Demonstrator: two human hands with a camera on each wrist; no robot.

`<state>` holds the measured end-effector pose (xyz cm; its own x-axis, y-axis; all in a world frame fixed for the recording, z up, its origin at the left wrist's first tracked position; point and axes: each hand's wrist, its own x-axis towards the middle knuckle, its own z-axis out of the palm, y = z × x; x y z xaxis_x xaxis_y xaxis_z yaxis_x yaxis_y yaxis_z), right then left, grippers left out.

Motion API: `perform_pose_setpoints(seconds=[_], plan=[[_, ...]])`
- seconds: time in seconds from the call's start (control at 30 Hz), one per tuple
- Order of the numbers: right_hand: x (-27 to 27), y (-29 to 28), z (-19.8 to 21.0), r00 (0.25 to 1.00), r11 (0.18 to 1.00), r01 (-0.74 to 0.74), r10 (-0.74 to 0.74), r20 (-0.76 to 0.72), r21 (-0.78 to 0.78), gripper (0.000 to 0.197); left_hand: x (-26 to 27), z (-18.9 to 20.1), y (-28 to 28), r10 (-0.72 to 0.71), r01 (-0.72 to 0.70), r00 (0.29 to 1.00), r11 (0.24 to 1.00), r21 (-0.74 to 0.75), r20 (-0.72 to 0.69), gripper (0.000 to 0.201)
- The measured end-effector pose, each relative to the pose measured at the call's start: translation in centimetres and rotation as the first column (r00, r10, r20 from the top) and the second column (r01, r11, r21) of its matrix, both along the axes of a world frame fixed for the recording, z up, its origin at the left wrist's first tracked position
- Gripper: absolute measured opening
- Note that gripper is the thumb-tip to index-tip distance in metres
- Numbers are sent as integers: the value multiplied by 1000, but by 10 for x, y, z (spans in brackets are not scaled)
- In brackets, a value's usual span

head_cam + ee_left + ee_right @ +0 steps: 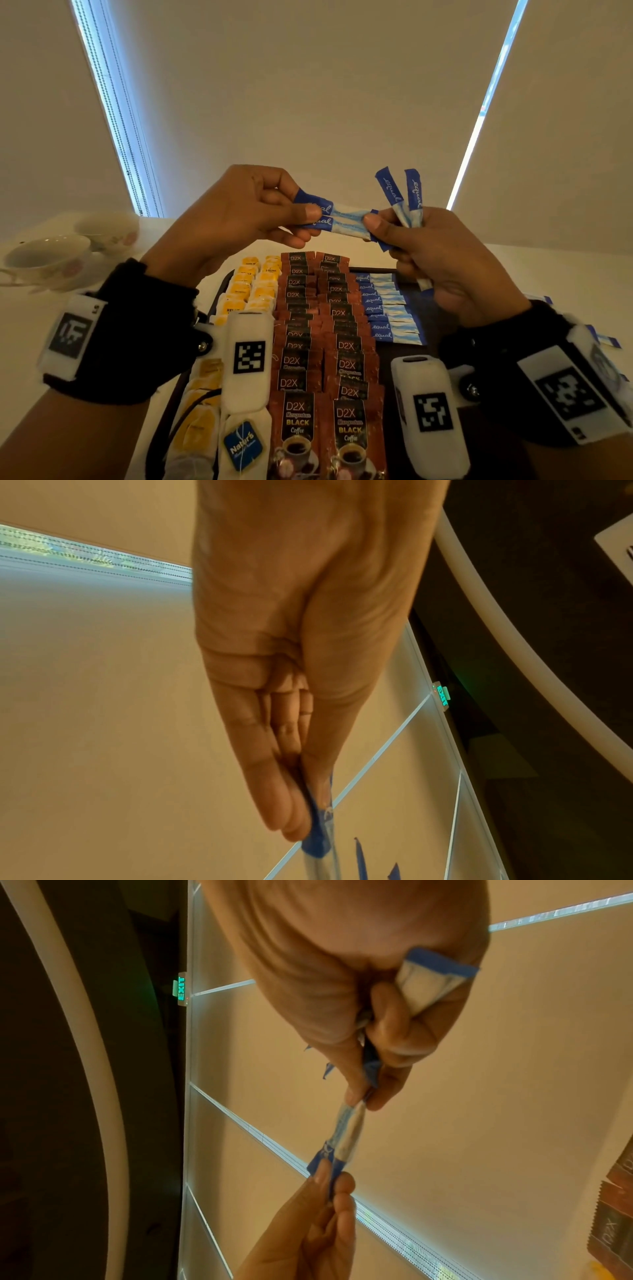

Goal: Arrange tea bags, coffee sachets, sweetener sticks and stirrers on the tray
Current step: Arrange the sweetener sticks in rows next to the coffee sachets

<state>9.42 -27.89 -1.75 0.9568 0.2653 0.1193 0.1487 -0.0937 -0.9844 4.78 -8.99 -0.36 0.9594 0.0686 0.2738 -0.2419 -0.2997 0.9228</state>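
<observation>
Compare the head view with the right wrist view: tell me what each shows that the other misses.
Head only: the tray with rows of tea bags and laid sweetener sticks, two cups, both wrist bands.
Right wrist only: a green exit sign and the stick ends tucked in the right palm.
Both: left hand and right hand pinching opposite ends of a pair of sticks; coffee sachets.
</observation>
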Motion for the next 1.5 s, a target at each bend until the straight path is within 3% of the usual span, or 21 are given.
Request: perform_pose_setpoints(seconds=[0.17, 0.3, 0.4, 0.6, 0.7, 0.83, 1.0, 1.23, 1.43, 1.5], plan=[[-1, 1, -2, 961, 991, 132, -121, 248, -29, 22, 2, -2, -1, 47, -47, 998, 999, -10, -33, 24], [3, -8, 1, 951, 984, 159, -130, 281, -85, 22, 0, 0, -2, 37, -35, 996, 999, 23, -83, 26], [10, -29, -1, 967, 970, 181, -145, 211, -163, 20, -3, 5, 5, 103, -102, 994, 993, 55, -20, 24], [14, -88, -40, 968, 859, 91, -195, -157, -504, 22, -10, 24, 41, 124, -131, 983, 990, 44, 136, 36], [10, -105, -56, 923, 810, -4, -223, -314, -586, 17, -3, 33, 65, 116, -124, 988, 990, 67, 106, 48], [11, -101, -71, 864, 781, -39, -287, -414, -623, 18, 9, 34, 80, 116, -121, 991, 990, 72, 66, 32], [17, -83, -74, 834, 802, -54, -291, -468, -594, 26, 9, 32, 89, 131, -136, 989, 988, 69, 70, 34], [18, -70, -72, 865, 746, -46, -303, -401, -665, 26, 5, 30, 82, 96, -109, 987, 990, 94, 129, 70], [19, -71, -68, 927, 615, -23, -281, -246, -788, 26, -4, 27, 67, 80, -107, 978, 985, 137, 195, 44], [19, -73, -67, 935, 652, -27, -251, -249, -758, 20, -6, 27, 64, 67, -98, 979, 983, 157, 190, 52]])
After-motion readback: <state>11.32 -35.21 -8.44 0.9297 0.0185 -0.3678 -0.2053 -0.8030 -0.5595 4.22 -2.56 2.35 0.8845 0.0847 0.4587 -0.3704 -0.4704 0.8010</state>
